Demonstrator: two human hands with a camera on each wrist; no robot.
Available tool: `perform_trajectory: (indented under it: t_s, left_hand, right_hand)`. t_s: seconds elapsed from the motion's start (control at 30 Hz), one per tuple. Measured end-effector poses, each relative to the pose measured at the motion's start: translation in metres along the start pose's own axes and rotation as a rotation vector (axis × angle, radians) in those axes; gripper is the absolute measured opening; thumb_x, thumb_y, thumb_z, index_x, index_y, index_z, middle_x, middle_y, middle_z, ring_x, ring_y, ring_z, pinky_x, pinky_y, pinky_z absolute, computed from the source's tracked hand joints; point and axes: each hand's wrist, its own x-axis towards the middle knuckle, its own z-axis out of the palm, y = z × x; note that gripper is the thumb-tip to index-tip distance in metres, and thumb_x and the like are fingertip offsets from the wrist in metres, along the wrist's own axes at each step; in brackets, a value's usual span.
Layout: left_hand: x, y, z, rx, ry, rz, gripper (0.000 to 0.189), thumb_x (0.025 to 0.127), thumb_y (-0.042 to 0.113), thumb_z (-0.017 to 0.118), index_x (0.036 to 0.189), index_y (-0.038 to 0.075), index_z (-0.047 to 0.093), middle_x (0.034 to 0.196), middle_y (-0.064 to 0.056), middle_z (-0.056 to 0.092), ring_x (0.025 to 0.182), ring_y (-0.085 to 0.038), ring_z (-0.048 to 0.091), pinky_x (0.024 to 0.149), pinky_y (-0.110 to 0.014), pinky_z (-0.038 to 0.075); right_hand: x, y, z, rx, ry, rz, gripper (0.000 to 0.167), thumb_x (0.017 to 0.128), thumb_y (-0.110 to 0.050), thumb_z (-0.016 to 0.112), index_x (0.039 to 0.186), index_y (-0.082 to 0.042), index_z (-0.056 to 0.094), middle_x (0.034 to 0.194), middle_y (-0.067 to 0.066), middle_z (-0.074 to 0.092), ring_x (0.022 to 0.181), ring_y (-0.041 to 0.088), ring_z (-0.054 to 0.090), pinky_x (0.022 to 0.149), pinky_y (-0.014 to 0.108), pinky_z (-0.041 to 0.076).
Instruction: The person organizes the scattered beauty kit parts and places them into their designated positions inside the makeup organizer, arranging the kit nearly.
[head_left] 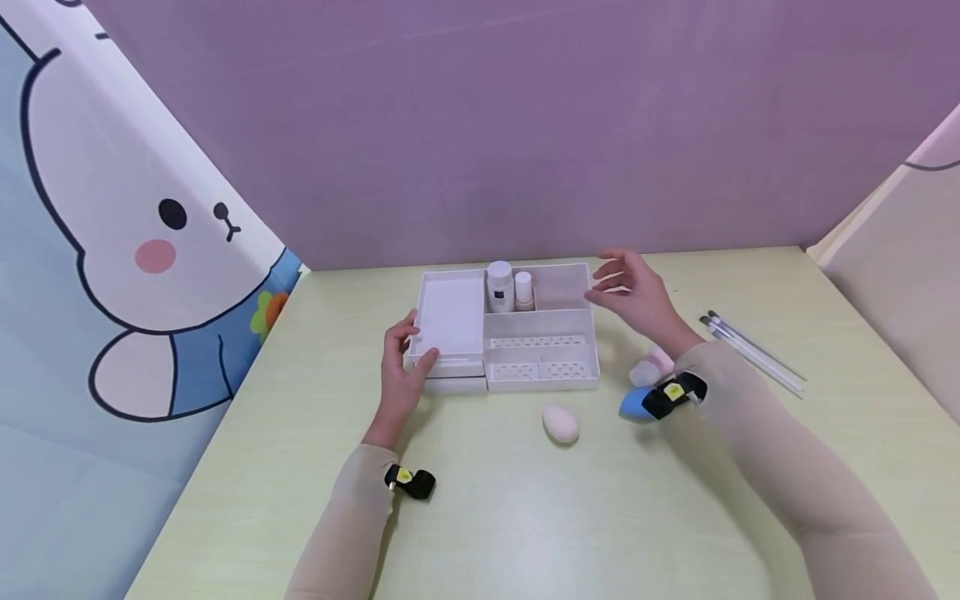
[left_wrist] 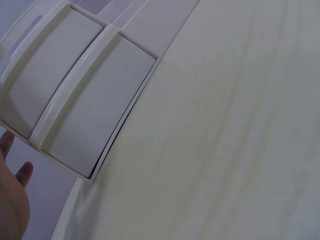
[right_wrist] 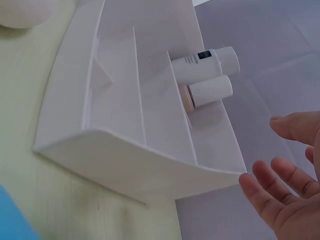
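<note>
A white desktop organizer (head_left: 542, 386) stands on the table, with drawers on its left side and open compartments on its right. My left hand (head_left: 401, 367) holds its front left corner, thumb over the top front edge and fingers along the side wall. In the back compartment stand a white bottle with a dark label (head_left: 500, 287) and a smaller white-capped bottle with a beige base (head_left: 523, 292). My right hand (head_left: 633, 296) hovers at the back right corner, fingers spread and nothing in them. In the right wrist view a fingertip (right_wrist: 250, 184) overlaps that corner.
A pale egg-shaped sponge (head_left: 561, 423) lies in front of the organizer. To its right are a blue sponge (head_left: 634, 404) and a pink-and-white container (head_left: 649, 367), partly hidden by the right wrist. Slim brushes (head_left: 756, 357) lie farther right. A purple backdrop (head_left: 525, 133) rises behind the table.
</note>
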Motion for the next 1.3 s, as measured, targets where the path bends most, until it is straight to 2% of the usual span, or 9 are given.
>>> perform_trajectory:
  t_s: [0.1,0.2,0.43,0.63,0.83,1.07,1.3]
  left_hand:
    - [0.0,0.001,0.0,0.004,0.0,0.004,0.036,0.086,-0.007,0.063,0.114,-0.019,0.044,0.146,-0.032,0.042,0.137,-0.043,0.036,0.104,-0.035,0.029]
    - [0.0,0.001,0.0,0.004,0.002,0.005,0.036,0.086,-0.007,0.063,0.114,-0.02,0.043,0.146,-0.032,0.042,0.137,-0.044,0.036,0.104,-0.035,0.029]
    - [-0.001,0.002,-0.001,0.008,-0.003,-0.01,0.037,0.087,-0.005,0.063,0.115,-0.018,0.044,0.147,-0.031,0.042,0.138,-0.042,0.036,0.105,-0.036,0.029]
    - [-0.001,0.001,-0.001,0.008,-0.006,-0.01,0.037,0.087,-0.005,0.063,0.115,-0.018,0.044,0.148,-0.03,0.041,0.138,-0.041,0.036,0.105,-0.036,0.029]
    - [-0.001,0.001,-0.001,0.008,-0.006,-0.01,0.037,0.087,-0.004,0.063,0.115,-0.018,0.043,0.148,-0.03,0.041,0.138,-0.041,0.036,0.105,-0.039,0.029]
    - [0.0,0.001,-0.001,0.005,-0.001,0.004,0.037,0.087,-0.006,0.064,0.115,-0.019,0.043,0.146,-0.031,0.042,0.137,-0.043,0.036,0.105,-0.041,0.029]
    - [-0.001,0.001,-0.001,0.003,0.001,0.014,0.037,0.086,-0.006,0.064,0.114,-0.019,0.043,0.146,-0.032,0.042,0.137,-0.043,0.036,0.103,-0.034,0.03]
  right_hand:
    - [-0.005,0.002,-0.007,-0.008,0.018,0.02,0.06,0.087,0.0,0.072,0.138,0.002,0.042,0.11,0.015,0.058,0.088,0.006,0.062,0.077,0.017,0.051]
    - [-0.01,0.006,-0.015,-0.041,0.031,0.037,0.059,0.087,-0.003,0.073,0.138,-0.001,0.043,0.108,0.008,0.058,0.087,0.005,0.062,0.075,0.017,0.051]
    - [-0.023,0.015,-0.033,-0.106,0.049,0.084,0.063,0.089,-0.01,0.074,0.142,-0.005,0.041,0.115,0.017,0.059,0.089,0.005,0.06,0.074,0.015,0.049]
    - [-0.034,0.023,-0.05,-0.138,0.041,0.154,0.065,0.09,-0.016,0.074,0.143,-0.003,0.038,0.115,0.016,0.059,0.087,0.001,0.06,0.074,0.016,0.05]
    - [-0.045,0.027,-0.065,-0.143,-0.032,0.228,0.066,0.093,-0.022,0.07,0.144,0.002,0.033,0.115,0.021,0.057,0.083,0.006,0.066,0.075,0.026,0.055]
    - [-0.054,0.036,-0.08,-0.159,-0.128,0.327,0.066,0.097,-0.024,0.065,0.144,0.008,0.031,0.116,0.025,0.052,0.082,0.014,0.067,0.076,0.032,0.057]
    - [-0.057,0.043,-0.093,-0.135,-0.227,0.445,0.071,0.1,-0.027,0.059,0.145,0.013,0.022,0.123,0.033,0.045,0.085,0.024,0.069,0.075,0.036,0.057]
